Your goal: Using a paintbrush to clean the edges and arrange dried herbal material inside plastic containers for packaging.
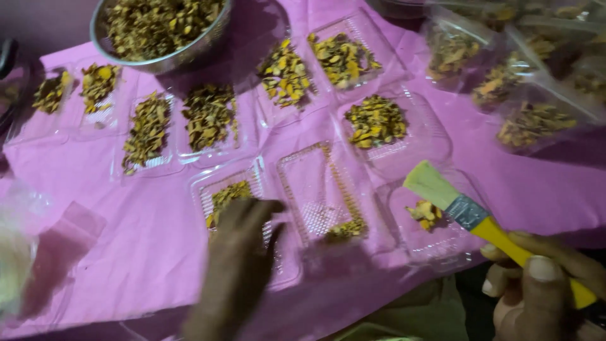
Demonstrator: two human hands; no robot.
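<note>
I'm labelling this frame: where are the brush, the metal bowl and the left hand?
brush (470, 213), head view, on its metal ferrule.
metal bowl (165, 63), head view, on its front rim.
left hand (243, 233), head view, on the back of the hand.

Left hand (243, 233) rests on a clear tray (235, 189) (6 o'clock); right hand (543, 284) grips a yellow-handled brush (480, 221) at 4 o'clock.

steel bowl of dried pieces (161, 31) | filled clear bags (536, 120) | pink cloth (126, 233) | filled trays (208, 120)

Table draped in a pink cloth (126, 246), dim purple-tinted light, dark shadow along the near edge
</note>
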